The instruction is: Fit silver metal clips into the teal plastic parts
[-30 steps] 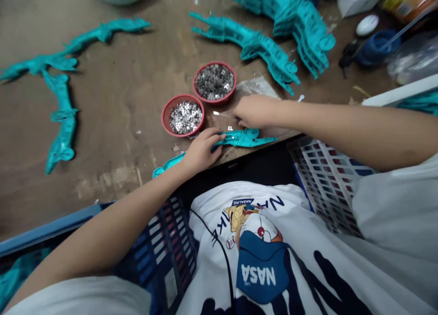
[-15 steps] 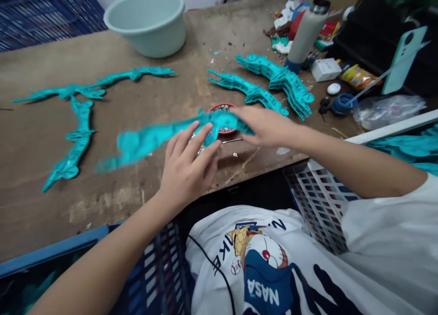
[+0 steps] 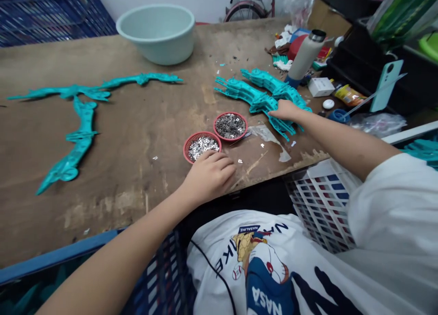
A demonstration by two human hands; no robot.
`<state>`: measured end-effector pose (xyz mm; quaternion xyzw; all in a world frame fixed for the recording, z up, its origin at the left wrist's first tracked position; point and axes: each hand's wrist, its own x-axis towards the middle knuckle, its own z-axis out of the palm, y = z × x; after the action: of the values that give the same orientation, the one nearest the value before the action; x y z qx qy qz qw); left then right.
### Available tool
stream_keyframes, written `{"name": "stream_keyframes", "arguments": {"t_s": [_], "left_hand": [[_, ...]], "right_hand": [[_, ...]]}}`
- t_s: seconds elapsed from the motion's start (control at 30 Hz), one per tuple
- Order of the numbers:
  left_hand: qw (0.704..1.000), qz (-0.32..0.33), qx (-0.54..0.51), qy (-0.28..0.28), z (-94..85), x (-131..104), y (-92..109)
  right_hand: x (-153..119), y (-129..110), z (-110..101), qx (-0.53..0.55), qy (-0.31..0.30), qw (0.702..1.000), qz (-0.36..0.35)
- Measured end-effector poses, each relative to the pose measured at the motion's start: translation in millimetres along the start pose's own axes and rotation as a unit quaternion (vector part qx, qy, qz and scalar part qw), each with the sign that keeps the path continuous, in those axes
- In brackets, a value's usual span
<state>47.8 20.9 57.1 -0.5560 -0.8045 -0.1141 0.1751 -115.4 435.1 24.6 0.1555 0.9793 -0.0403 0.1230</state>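
My right hand is closed on the near long, jointed teal plastic part, which lies on the table at the right. A second teal part lies just behind it, partly covered by my hand. My left hand rests by the table's front edge, fingers curled together and their tips hidden. It overlaps the near rim of a red basket of small silvery metal pieces. Touching that one is another red basket, full of darker small metal parts.
Joined teal parts lie at the left. A pale green basin stands at the back. At the right are a bottle, a white box and a phone. Crates stand below the front edge.
My right hand has carried a teal part from over the baskets to the right. My left hand has let go of it, moved slightly right and down, and curled. Both baskets are now uncovered.
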Motion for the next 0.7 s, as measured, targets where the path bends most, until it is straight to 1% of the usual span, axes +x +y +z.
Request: {"name": "stream_keyframes", "arguments": {"t_s": [0.13, 0.23, 0.33, 0.47, 0.6, 0.7], "left_hand": [[1.000, 0.002, -0.002, -0.014, -1.1, 0, -1], [1.000, -0.002, -0.001, -0.030, 0.4, -1, -3], [0.999, -0.009, 0.001, -0.040, 2.9, -2, -4], [0.997, -0.019, 0.004, -0.078, 4.7, -3, -5], [0.993, -0.031, -0.017, -0.109, 3.8, -3, 4], [0.990, -0.061, -0.070, -0.102, 2.5, -3, 14]], "right_hand": [[1, -1, 2, -0.003, 0.025, 1.000, -0.006], [-6, -1, 5, -0.002, 0.040, 0.999, -0.009], [-15, -3, 14, 0.002, 0.031, 0.999, -0.013], [-18, -8, 21, -0.011, 0.006, 1.000, -0.012], [-9, -13, 17, -0.013, 0.001, 1.000, 0.003], [-2, -12, 12, -0.007, -0.002, 1.000, 0.010]]}}
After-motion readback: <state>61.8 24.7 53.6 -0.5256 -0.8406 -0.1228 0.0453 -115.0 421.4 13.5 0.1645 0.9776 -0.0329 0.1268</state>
